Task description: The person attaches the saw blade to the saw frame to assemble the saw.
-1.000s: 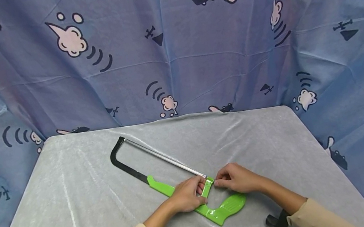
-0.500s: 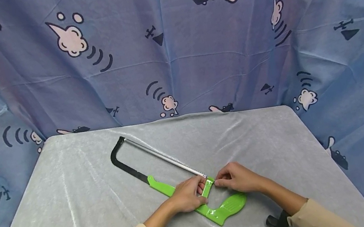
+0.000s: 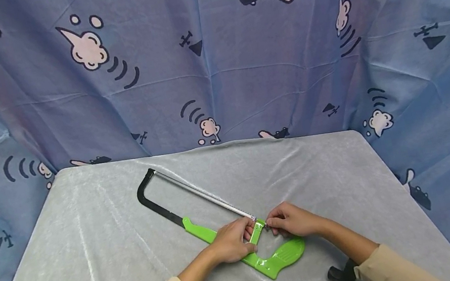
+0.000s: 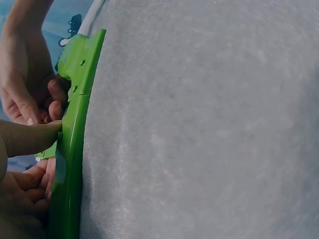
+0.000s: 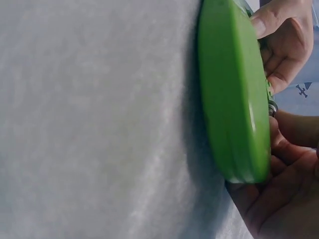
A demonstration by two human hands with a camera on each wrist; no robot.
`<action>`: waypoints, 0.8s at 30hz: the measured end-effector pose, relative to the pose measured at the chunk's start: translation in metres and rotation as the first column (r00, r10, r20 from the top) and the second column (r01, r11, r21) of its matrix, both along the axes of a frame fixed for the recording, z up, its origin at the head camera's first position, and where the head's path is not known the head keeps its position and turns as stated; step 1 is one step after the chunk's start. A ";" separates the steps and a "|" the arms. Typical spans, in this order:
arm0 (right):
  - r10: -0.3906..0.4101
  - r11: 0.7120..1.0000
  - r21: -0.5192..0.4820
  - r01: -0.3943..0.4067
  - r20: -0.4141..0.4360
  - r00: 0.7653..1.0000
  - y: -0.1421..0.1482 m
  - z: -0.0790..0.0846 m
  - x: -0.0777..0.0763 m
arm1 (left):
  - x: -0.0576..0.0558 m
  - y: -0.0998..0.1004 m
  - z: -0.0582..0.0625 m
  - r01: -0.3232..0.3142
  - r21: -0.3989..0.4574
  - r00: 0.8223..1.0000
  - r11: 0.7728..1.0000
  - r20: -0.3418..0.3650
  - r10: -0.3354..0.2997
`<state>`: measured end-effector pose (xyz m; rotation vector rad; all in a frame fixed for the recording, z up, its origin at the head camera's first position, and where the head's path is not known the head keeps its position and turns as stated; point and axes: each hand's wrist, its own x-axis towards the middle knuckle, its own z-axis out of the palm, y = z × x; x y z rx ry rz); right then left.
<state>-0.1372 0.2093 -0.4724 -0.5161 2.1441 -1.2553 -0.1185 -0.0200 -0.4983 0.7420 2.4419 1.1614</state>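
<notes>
Your hacksaw lies on the tabletop. Your left hand curls round its green post; your right hand, closed to a pinch, has the small metal fitting by the blade's near end. The frame looks stiff, probably light, perhaps slick; hold post or handle, off the teeth.

Curtained tabletop set-up, blue airplane-print curtains, grey table cover; room type unclear
</notes>
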 end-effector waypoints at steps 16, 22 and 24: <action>-0.047 0.999 0.002 0.048 0.144 0.988 -0.008 0.008 0.002 | 0.000 0.000 0.000 0.001 0.000 1.000 1.000 -0.015 -0.001; -0.069 0.998 0.008 0.068 0.201 0.977 -0.009 0.008 0.002 | 0.001 0.000 0.001 0.005 0.015 1.000 1.000 -0.019 -0.004; -0.073 0.997 0.018 0.070 0.203 0.976 -0.010 0.008 0.002 | 0.001 0.000 0.001 0.004 0.015 1.000 1.000 -0.019 -0.004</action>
